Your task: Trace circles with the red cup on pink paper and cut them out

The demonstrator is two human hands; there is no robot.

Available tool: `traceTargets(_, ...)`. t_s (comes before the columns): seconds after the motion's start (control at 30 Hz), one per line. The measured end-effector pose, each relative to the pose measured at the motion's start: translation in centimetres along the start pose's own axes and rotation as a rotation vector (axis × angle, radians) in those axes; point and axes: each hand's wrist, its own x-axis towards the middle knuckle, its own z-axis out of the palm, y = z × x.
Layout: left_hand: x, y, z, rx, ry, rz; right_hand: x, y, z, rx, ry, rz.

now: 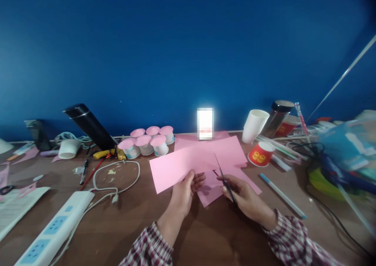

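Observation:
My left hand pinches the lower edge of a long pink paper strip, thumb on top and fingers beneath. My right hand grips a pair of dark scissors. One blade lies over the strip's face near its right part, and the other seems to be below the paper. Under the strip, more pink paper sheets lie on the table at several angles. Behind them stands a bright blurred-out screen. To the left are several small cups with pink tops, grouped in two rows.
A red paper cup and white cups stand to the right, near a blue-white stick. At left are a black flask, a yellow-handled glue gun, a white cable and a power strip. A blue wall closes the back.

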Motion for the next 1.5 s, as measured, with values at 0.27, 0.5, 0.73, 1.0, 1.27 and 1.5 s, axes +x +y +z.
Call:
traceTargets(0.27, -0.1, 0.0, 0.1, -0.004, 0.006, -0.006, -0.1, -0.4, -0.1, -0.026, 0.030, 0.007)
traceTargets(0.5, -0.1, 0.2, 0.2, -0.004, 0.018, -0.001, -0.1, -0.6, 0.0, -0.026, 0.037, 0.040)
traceTargets(0.73, -0.3, 0.1, 0.1, 0.010, 0.008, -0.002, 0.0, -0.2, 0.2, -0.014, 0.071, 0.052)
traceTargets(1.0, -0.5, 0.4, 0.4, 0.016, 0.021, 0.005, -0.1, 0.1, 0.2, 0.003, 0.069, 0.061)
traceTargets(1.27, -0.6, 0.3, 0.4, 0.023, 0.004, -0.007, -0.1, 0.0, 0.2, 0.003, 0.073, 0.056)
traceTargets(1.5, -0.6, 0.3, 0.5, 0.046, 0.001, -0.018, 0.1, -0.3, 0.0, -0.018, 0.078, 0.045)
